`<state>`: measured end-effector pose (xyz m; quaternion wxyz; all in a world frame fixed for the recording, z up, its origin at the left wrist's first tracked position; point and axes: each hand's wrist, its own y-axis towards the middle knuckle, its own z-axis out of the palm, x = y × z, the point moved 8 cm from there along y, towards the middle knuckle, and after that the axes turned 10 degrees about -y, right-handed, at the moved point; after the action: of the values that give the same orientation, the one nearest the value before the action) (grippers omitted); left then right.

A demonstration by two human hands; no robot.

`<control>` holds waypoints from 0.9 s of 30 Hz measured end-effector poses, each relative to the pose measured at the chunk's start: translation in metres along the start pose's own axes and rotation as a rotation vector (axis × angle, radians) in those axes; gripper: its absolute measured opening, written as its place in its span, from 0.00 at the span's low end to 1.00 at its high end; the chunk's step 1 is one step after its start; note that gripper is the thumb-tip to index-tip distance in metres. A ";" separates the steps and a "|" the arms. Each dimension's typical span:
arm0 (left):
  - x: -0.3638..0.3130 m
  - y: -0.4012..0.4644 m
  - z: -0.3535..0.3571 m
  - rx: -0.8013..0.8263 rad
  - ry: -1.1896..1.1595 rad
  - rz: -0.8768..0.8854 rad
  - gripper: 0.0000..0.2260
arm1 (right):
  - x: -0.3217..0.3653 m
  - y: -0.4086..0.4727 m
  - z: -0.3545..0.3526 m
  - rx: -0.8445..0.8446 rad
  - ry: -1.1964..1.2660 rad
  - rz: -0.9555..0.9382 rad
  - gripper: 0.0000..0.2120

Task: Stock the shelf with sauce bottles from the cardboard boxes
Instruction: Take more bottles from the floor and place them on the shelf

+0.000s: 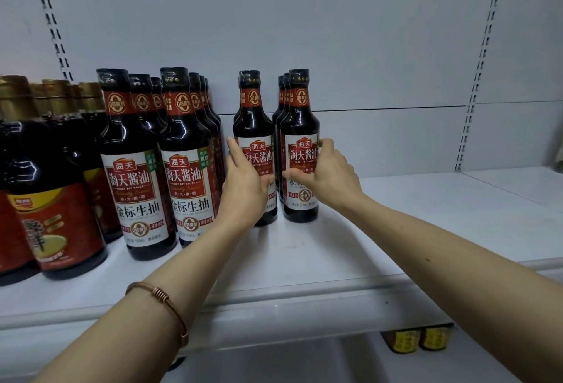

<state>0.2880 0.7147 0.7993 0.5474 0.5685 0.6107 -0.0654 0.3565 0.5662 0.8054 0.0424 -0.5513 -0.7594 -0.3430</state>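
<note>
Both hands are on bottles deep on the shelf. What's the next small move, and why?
Probably draw both bottles forward. The left hand grips one bottle and the right hand another, and both stand further back than the two front bottles on the left, leaving bare shelf in front.

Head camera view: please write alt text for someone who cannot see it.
Two bare hands reach onto a white shelf, the left hand wrapped around one dark soy sauce bottle and the right hand around the bottle beside it. More sauce bottles stand in rows to the left; a bracelet circles the left wrist.
</note>
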 end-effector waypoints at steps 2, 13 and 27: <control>0.001 0.000 0.000 0.015 0.021 -0.009 0.42 | 0.001 0.000 0.001 0.018 0.025 0.012 0.37; -0.021 -0.053 -0.007 -0.025 0.093 -0.148 0.17 | 0.004 -0.047 -0.042 0.115 0.353 -0.188 0.33; -0.075 -0.238 -0.105 -0.357 0.297 -0.270 0.10 | 0.071 -0.187 -0.062 0.544 0.590 -0.678 0.22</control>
<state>0.0251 0.6594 0.7671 0.5296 0.3796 0.7565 0.0552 0.1478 0.5592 0.7950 0.2828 -0.1234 -0.9125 -0.2686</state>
